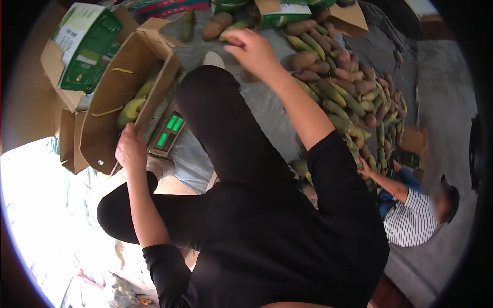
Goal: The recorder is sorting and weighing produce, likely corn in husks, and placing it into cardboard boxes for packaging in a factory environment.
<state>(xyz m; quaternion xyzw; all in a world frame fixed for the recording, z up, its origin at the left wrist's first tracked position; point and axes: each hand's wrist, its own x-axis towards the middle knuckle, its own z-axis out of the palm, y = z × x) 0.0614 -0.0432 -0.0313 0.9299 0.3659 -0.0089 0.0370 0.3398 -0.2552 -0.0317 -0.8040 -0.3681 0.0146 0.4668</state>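
My left hand (pixel 131 148) is closed on the near side edge of an open cardboard box (pixel 105 108), its fingertips close to a pale green radish (pixel 132 110) inside. Yellow cord loops show on the box's inner wall. The box stands on or against a scale (pixel 168 132) with lit green displays. Out past my knee, my right hand (pixel 251 50) has its fingers curled on a long green radish (pixel 240 24); the hand partly hides it. A brownish root vegetable (pixel 217 25) lies just left of that hand, and another green radish (pixel 188 25) farther left.
A big heap of green and reddish-brown root vegetables (pixel 349 87) spreads to the right on grey sheeting. Green-and-white cartons (pixel 84 46) stand at the far left. At the right, another person in a striped shirt (pixel 411 220) reaches to the heap. My bent legs (pixel 221 123) lie between my arms.
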